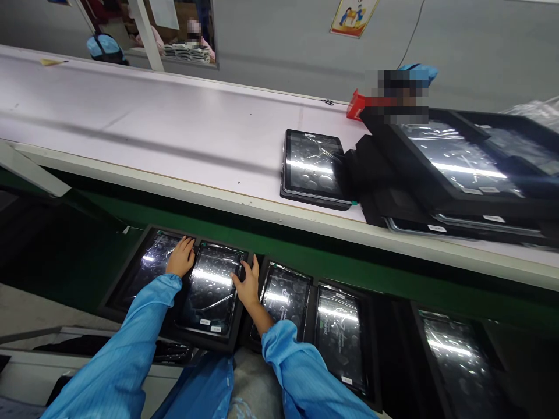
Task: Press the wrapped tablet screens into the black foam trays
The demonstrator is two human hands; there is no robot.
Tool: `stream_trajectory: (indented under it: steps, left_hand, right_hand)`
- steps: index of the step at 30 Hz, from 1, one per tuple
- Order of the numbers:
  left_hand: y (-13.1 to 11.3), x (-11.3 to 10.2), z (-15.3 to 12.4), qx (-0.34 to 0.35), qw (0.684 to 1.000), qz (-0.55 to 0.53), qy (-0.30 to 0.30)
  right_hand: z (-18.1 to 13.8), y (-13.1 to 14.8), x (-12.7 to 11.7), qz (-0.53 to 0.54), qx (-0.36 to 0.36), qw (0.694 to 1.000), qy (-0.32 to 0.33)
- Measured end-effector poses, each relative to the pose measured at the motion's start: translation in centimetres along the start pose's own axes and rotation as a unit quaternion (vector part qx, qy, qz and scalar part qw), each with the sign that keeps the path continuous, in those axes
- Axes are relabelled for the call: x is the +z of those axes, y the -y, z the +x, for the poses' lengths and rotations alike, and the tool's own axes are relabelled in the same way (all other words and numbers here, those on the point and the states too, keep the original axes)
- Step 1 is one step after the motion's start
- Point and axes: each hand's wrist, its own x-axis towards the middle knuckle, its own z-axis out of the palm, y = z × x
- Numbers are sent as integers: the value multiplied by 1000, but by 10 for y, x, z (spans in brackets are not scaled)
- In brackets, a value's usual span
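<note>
A dark tablet (213,288) with shiny film and small white labels on its lower edge lies screen up in a black foam tray (248,269). My left hand (181,257) rests at the upper left edge of this tray, beside a second tablet (151,265) further left. Its fingers are extended and lie fairly close together. At the tray's right side is my right hand (248,284), fingers spread, with the thumb over the tablet's right edge. Both hands appear to touch the tray or tablet; neither visibly closes around it. My right wrist partly covers a third tablet (286,297).
More tablets in black trays, one (340,334) with a lit logo, lie along the green belt (371,273) to the right. Above runs a white shelf (174,134) holding a small tablet stack (314,166) and piled foam trays (393,174). A person in a blue cap (419,73) is behind it.
</note>
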Motion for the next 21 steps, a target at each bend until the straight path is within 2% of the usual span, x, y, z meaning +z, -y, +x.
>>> stream_trajectory:
  steps: [21]
  left_hand:
    - [-2, -2, 1, -13, 1000, -10, 5]
  right_hand:
    - [0, -1, 1, -4, 10, 1000, 8]
